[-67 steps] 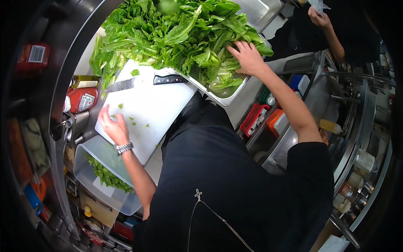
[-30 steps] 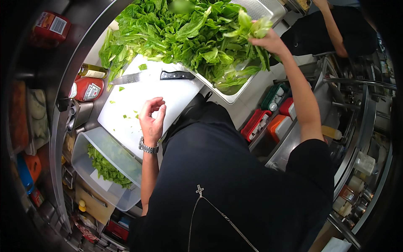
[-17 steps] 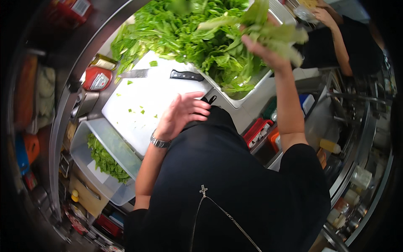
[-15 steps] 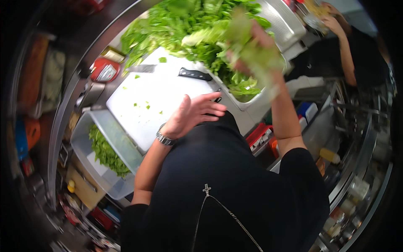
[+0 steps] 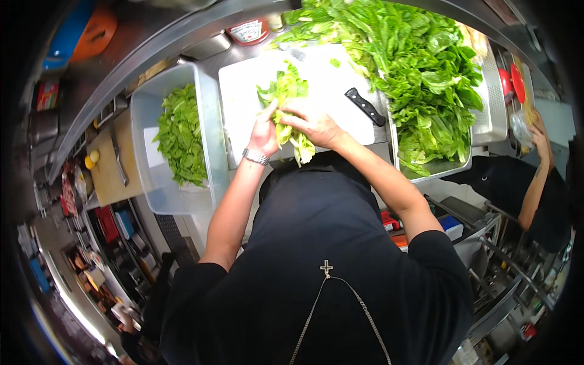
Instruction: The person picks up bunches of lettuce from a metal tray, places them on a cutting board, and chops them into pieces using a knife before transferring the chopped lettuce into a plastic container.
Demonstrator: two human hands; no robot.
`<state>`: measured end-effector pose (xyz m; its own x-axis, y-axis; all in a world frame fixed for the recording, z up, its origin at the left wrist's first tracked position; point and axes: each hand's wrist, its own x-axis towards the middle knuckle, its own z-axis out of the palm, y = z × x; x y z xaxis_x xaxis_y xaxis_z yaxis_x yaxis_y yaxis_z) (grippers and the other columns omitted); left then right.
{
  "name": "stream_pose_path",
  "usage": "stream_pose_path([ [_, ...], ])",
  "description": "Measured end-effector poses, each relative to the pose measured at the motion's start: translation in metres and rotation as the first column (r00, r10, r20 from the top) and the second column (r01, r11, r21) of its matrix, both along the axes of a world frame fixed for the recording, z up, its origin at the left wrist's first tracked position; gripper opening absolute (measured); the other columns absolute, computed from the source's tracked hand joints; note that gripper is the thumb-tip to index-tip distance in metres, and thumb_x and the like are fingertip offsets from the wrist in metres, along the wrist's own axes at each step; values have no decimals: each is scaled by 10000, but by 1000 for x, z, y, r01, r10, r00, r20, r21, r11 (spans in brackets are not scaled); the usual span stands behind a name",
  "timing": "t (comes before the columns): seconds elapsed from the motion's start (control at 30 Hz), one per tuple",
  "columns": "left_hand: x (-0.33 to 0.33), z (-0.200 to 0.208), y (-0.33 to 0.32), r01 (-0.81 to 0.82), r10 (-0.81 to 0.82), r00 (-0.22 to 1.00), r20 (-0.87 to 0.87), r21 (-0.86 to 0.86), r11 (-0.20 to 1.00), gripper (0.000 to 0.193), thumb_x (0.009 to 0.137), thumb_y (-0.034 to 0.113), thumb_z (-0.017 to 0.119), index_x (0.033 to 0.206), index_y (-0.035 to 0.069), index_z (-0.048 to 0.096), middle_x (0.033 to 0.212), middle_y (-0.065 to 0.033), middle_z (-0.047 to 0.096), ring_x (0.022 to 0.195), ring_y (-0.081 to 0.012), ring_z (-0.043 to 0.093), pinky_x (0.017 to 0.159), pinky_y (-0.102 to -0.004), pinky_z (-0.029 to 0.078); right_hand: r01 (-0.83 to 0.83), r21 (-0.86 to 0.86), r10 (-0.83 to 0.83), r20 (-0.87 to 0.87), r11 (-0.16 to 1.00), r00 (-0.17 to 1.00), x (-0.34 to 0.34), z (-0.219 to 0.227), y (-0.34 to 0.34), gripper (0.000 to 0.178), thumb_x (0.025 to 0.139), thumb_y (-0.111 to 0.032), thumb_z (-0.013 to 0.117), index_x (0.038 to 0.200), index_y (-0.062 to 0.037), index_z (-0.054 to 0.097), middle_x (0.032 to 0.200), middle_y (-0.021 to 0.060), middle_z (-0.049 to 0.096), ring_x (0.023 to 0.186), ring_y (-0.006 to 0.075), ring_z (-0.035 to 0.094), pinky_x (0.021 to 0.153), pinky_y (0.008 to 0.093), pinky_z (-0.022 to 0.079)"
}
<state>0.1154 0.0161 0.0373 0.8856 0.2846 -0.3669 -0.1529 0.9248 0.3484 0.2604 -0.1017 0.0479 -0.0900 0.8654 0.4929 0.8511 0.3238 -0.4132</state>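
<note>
Over the white cutting board, both my hands hold a bunch of long lettuce leaves. My left hand is closed against its near left side, and the fingers of my right hand wrap across it from the right. Pale stem ends stick out below, toward me. To the right on the board lies a knife with a black riveted handle; glare makes its blade hard to see. A large heap of loose lettuce fills and overhangs a metal tray at the right.
Left of the board stands a clear plastic bin holding cut lettuce. A wooden board with another knife lies farther left. A metal shelf edge arches across the far side. Another person's arm shows at the right.
My right hand has come from the heap down to the board with the lettuce. My left hand, open before, now grips the bunch too. The view has shifted, showing more of the left side.
</note>
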Motion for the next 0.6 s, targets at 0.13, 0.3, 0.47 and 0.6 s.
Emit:
stream_pose_path([
  [0.13, -12, -38, 0, -120, 121, 993, 7, -78, 990, 408, 1046, 272, 460, 1379, 38, 500, 1282, -124, 627, 1151, -251, 619, 1008, -417, 497, 222, -225, -209, 82, 949, 975, -7, 6, -4, 561, 806, -105, 669, 1324, -306, 595, 1360, 147, 540, 1179, 356, 575, 1004, 440, 473],
  [0.3, -2, -5, 5, -169, 184, 973, -142, 111, 979, 359, 994, 113, 529, 1335, -2, 524, 1276, -129, 623, 1135, -246, 623, 988, -397, 513, 279, -318, -326, -106, 906, 939, 21, -13, -20, 622, 795, -81, 697, 1377, -238, 543, 1356, 180, 512, 1138, 396, 581, 941, 460, 513],
  [0.47, -16, -5, 22, -84, 311, 911, -271, 617, 782, 172, 899, 42, 615, 1055, -28, 632, 1008, -84, 682, 856, -152, 645, 784, -303, 518, 358, -462, -515, -273, 811, 813, 37, -13, -19, 576, 840, -135, 689, 1389, -137, 517, 1117, 167, 610, 930, 308, 645, 834, 386, 539],
  [0.6, -22, 0, 32, 179, 376, 822, -428, 820, 544, 198, 912, 116, 605, 1041, -32, 633, 976, -109, 676, 825, -173, 614, 753, -337, 490, 442, -615, -691, -246, 653, 680, 24, -1, 8, 456, 860, -246, 655, 1253, -23, 599, 970, 180, 670, 914, 320, 663, 810, 426, 524],
])
